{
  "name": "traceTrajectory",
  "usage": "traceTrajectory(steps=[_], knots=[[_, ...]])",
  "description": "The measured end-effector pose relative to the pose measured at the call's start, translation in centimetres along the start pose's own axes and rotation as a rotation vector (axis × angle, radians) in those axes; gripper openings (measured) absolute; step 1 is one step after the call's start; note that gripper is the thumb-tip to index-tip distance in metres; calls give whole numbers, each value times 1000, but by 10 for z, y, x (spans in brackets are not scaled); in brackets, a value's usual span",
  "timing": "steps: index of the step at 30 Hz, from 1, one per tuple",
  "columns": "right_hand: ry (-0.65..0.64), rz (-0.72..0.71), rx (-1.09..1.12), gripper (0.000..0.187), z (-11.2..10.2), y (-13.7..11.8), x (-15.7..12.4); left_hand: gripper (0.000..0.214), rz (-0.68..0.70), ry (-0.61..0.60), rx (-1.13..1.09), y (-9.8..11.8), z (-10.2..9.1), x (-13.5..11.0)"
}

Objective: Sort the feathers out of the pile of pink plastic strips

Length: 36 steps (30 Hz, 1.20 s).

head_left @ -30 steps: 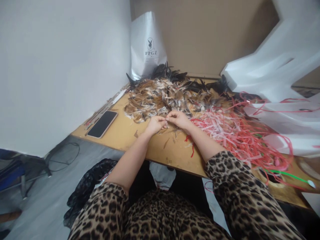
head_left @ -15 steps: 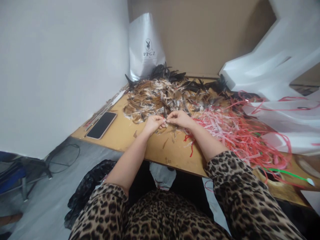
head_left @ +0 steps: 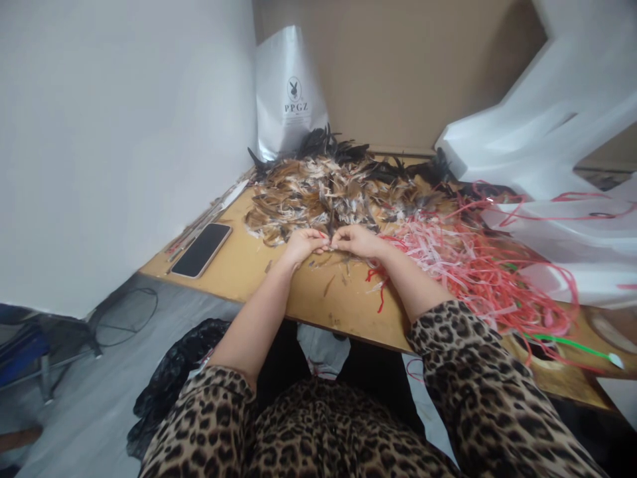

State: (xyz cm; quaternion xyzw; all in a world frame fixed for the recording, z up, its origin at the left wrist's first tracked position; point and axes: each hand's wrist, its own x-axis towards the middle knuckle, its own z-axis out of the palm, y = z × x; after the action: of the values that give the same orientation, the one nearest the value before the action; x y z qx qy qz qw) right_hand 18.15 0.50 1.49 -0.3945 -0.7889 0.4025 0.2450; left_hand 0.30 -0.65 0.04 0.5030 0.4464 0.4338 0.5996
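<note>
My left hand (head_left: 302,245) and my right hand (head_left: 355,241) meet fingertip to fingertip just in front of a feather pile (head_left: 298,192). Both are closed in a pinch. Between them a dark, slender feather (head_left: 330,214) points away from me, its lower end hidden by the fingers. A bit of red (head_left: 322,235) shows at the left fingertips, too small to name surely. Brown, white and black feathers make up the pile. To the right of my right hand lies a heap of red and pink strips (head_left: 462,265), partly behind my forearm.
A phone (head_left: 202,250) lies on the left of the wooden table (head_left: 259,279). Behind the feathers stands a white bag (head_left: 291,93). White foam-like pieces (head_left: 527,146) fill the right side. A green tie (head_left: 572,345) lies near the right edge. On the floor is a black plastic bag (head_left: 169,378).
Both hands stay pinched together in nearly the same place. The fingers have shifted only slightly, and the view has moved a little.
</note>
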Motion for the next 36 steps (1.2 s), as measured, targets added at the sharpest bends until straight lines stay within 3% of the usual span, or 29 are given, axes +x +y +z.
traceTrajectory(steps=[4,9,16,21,29,36], knots=[[21,46,35,24,1,2,1,21,0,-17,11,2,0,-2],[199,22,68,25,3,-6,0,19,30,-22,100,-1,3,-3],[128,-15,-191,24,12,-1,2,17,162,5,228,-9,4,-1],[146,14,-311,24,12,1,0,13,284,44,367,-19,1,6],[165,14,-360,18,14,8,3,12,540,128,735,-22,1,6],[181,46,-357,19,14,9,3,12,659,151,954,-22,-1,5]])
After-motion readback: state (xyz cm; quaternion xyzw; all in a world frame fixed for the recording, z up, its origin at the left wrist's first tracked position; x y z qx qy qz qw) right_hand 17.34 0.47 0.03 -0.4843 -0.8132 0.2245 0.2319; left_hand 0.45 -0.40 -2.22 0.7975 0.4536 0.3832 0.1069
